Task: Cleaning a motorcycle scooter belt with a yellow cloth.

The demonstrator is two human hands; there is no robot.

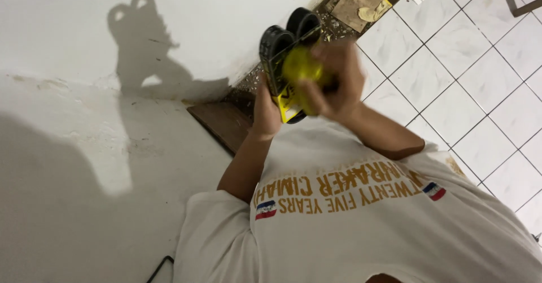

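White fabric of the person's T-shirt fills the lower part of the head view, nearest the lens, with gold lettering and two small striped flag patches across the chest. Beyond it, the white painted wall takes up the left half of the view and carries the sharp shadow of a head and raised arms. Glossy white floor tiles with dark grout lines cover the right half. Along the foot of the wall runs a strip of broken, debris-strewn flooring, and a dark brown board lies beside the wall, just left of the forearms. Both bare forearms rise from the shirt to the middle of the view. The yellow and black toy vehicle is held in the air above the broken strip, tilted on end, with two chunky black wheels at its upper end. The left hand supports the toy from below and from the wall side, with the fingers wrapped against its body; individual fingers are mostly hidden behind the toy. The right hand is motion-blurred; its fingers are curled closed around a yellow-green rounded part that sits against the toy's side. Whether that part is attached to the toy cannot be told.
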